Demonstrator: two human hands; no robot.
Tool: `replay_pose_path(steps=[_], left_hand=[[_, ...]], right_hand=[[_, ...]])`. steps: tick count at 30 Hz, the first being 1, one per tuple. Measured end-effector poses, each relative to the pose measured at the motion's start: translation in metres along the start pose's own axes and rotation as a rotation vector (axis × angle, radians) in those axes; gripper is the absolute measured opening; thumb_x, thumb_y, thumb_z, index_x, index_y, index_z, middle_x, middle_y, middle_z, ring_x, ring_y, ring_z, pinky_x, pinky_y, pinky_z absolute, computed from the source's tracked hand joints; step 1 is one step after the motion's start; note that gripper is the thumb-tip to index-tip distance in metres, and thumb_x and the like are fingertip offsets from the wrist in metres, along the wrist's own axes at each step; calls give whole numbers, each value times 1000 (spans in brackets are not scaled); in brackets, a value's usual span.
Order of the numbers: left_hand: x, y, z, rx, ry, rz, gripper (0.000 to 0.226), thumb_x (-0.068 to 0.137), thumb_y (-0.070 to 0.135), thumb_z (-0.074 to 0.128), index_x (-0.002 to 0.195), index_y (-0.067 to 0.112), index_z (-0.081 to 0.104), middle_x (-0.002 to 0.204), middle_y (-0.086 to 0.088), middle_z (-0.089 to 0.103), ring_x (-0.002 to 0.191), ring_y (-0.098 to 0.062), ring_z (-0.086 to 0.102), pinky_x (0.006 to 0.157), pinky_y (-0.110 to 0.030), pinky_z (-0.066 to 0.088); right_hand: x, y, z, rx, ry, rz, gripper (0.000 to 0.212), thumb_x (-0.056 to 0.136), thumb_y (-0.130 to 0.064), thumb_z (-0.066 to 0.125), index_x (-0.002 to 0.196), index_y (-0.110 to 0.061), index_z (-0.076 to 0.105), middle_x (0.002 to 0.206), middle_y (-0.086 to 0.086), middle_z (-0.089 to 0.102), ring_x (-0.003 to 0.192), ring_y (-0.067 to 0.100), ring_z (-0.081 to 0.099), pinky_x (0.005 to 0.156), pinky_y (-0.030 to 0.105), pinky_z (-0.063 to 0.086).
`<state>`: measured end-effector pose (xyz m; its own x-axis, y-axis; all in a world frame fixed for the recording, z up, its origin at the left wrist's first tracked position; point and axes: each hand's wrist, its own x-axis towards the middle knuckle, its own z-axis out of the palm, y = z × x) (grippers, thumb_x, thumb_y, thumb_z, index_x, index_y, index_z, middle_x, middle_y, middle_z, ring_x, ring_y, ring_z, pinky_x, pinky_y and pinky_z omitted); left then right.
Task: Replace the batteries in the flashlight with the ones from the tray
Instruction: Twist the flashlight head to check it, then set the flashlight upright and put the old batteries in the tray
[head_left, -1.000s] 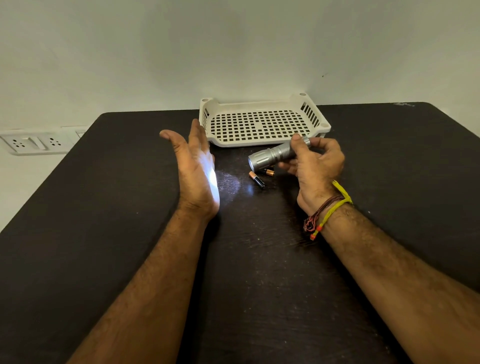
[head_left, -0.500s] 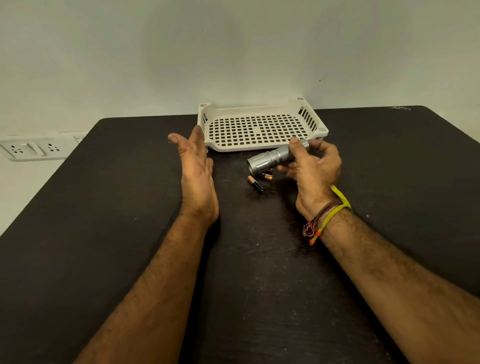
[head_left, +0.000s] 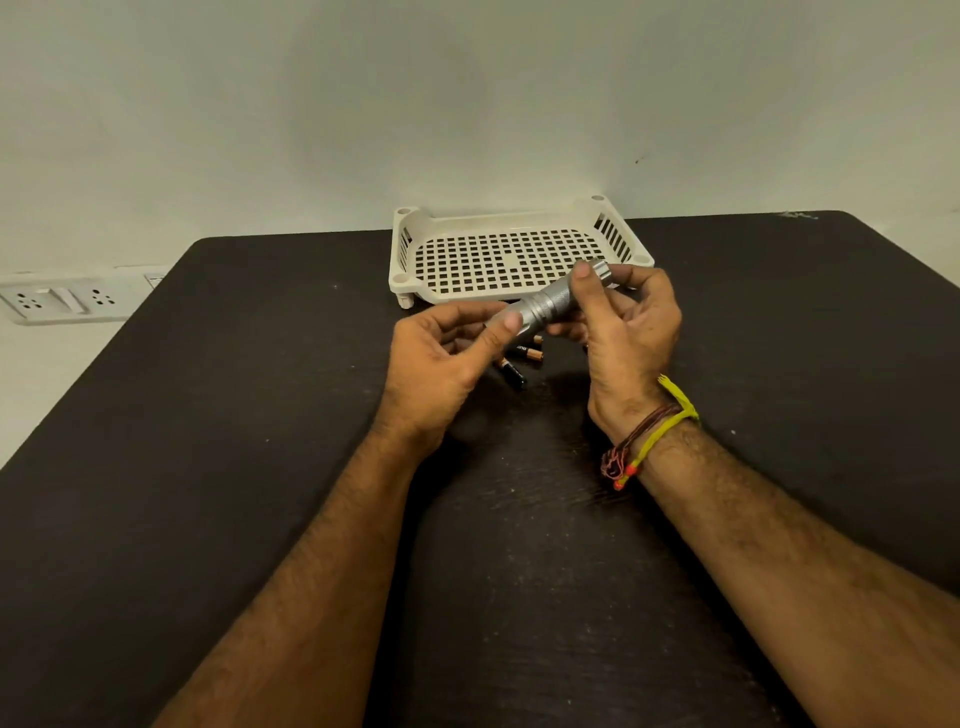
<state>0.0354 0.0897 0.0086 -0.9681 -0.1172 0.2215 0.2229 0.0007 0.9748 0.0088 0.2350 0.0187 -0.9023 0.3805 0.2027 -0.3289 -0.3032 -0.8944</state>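
Observation:
I hold a silver flashlight (head_left: 551, 304) level above the dark table, just in front of the tray. My right hand (head_left: 626, 332) grips its tail end, thumb on top. My left hand (head_left: 441, 364) pinches its head end between thumb and fingers. No light comes from it. Under the flashlight, loose black-and-copper batteries (head_left: 530, 355) lie on the table, partly hidden by my left hand. The white perforated tray (head_left: 410, 270) stands at the table's far edge with nothing visible in it.
The black table (head_left: 208, 467) runs to a pale wall behind the tray. A white socket strip (head_left: 62, 301) sits on the wall at the left. Thread bracelets (head_left: 649, 436) circle my right wrist.
The flashlight's beam on my left palm has gone out. My left hand has turned from an open palm facing the lens and closed on the flashlight's head end.

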Motion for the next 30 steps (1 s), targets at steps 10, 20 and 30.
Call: replay_pose_path(steps=[10, 20, 30], left_hand=[[-3, 2, 0, 210, -42, 82, 41, 69, 18, 89, 107, 13, 73, 99, 2, 76, 91, -12, 73, 86, -33, 59], [-4, 1, 3, 416, 99, 211, 36, 70, 25, 89, 102, 20, 74, 93, 14, 74, 87, 1, 69, 84, -23, 57], [7, -2, -12, 360, 508, 73, 31, 84, 37, 76, 109, 19, 69, 96, 9, 73, 91, -4, 68, 83, -23, 56]], right_hand=[[-16, -5, -1, -222, -253, -473, 25, 92, -13, 69, 109, -24, 54, 100, 6, 71, 94, 23, 72, 81, 40, 60], [-13, -7, 3, -164, -185, -273, 23, 90, -14, 72, 104, -19, 55, 86, 5, 75, 74, 24, 72, 66, 47, 61], [-3, 18, -3, -524, -342, -393, 23, 93, -24, 65, 113, -25, 55, 87, -6, 71, 79, 4, 68, 67, 15, 53]])
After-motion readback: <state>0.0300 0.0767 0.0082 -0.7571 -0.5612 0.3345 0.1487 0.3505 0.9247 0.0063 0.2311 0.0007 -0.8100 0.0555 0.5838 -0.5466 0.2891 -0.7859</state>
